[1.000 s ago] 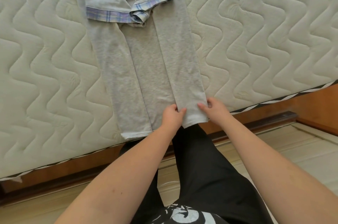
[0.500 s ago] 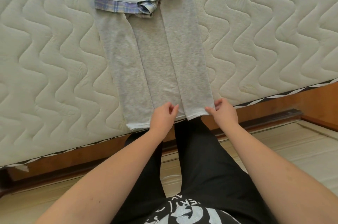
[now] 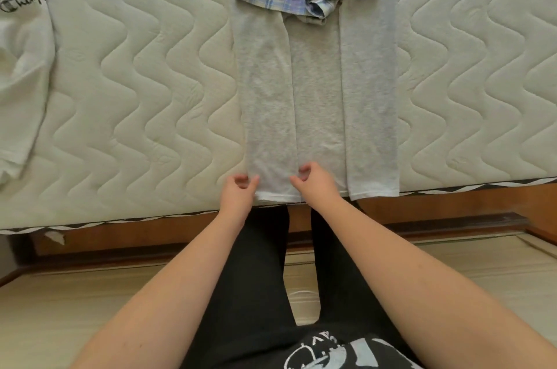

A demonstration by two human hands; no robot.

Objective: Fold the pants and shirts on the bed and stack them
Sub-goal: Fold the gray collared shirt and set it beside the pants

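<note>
2 garments at least wait on the bed (image 3: 150, 82): grey pants (image 3: 316, 91) lie flat, legs toward the edge, not yet folded; a white shirt (image 3: 21, 61) sits crumpled far left; left hand (image 3: 239, 190) and right hand (image 3: 315, 183) pinch one cuff; no stack visible.

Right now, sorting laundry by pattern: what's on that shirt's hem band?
Blue-purple plaid on the shirt's hem band, head view.
</note>
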